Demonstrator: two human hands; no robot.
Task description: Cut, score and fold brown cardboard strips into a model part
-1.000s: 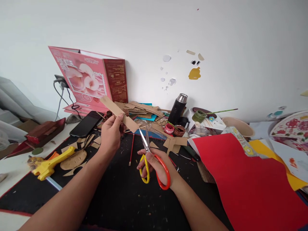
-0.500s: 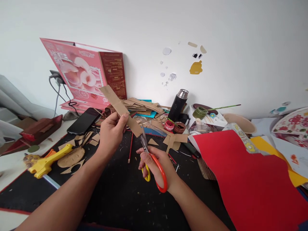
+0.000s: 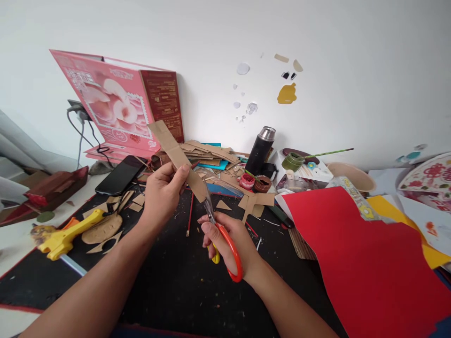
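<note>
My left hand (image 3: pixel 164 190) pinches a strip of brown cardboard (image 3: pixel 172 149) between thumb and fingers, tilted up and to the left. Around the handles of a pair of scissors (image 3: pixel 230 249), one loop orange and the other yellow, my right hand (image 3: pixel 232 241) is closed. The scissor blades are at the strip's lower right end, the cardboard lying at the blade tips. Beneath the hands, a red pencil (image 3: pixel 190 213) rests on the black mat (image 3: pixel 169 286). A small cardboard triangle (image 3: pixel 223 205) and a cross of cardboard strips (image 3: pixel 251 206) are close to the blades.
On the left are a yellow glue gun (image 3: pixel 70 237) and a black phone (image 3: pixel 121 175). A pink box (image 3: pixel 116 103) stands behind them. Cardboard scraps (image 3: pixel 207 152), a black flask (image 3: pixel 260 150) and paint jars (image 3: pixel 262 184) line the back. Red paper (image 3: pixel 362 249) covers the right side.
The scissor blades have moved slightly left and now overlap the strip's lower end. The left hand keeps its hold. The whole view has shifted slightly.
</note>
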